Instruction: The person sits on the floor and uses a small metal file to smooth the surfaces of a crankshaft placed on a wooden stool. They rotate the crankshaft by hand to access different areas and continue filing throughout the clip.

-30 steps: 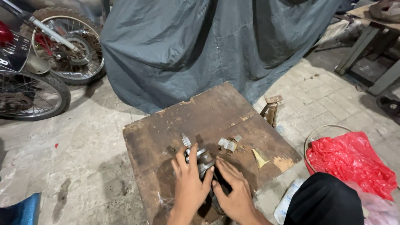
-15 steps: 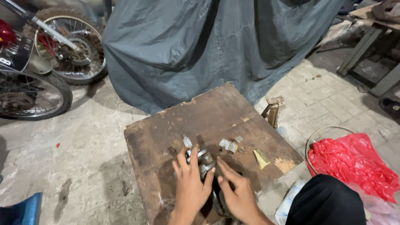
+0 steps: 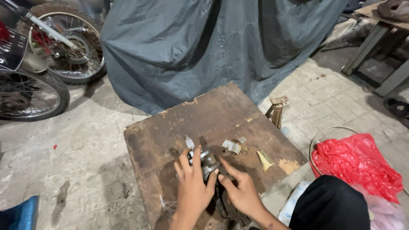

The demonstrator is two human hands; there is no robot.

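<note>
Now both hands, the left hand and the right hand, hold the grey metal part on the wooden table, with small metal pieces lying loose beside, so work seems unfinished.

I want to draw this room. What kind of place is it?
Probably a motorbike repair shop. Bike wheels stand at the left, a grey cover hangs behind, and both hands work a greasy metal part on a worn wooden board.
</note>
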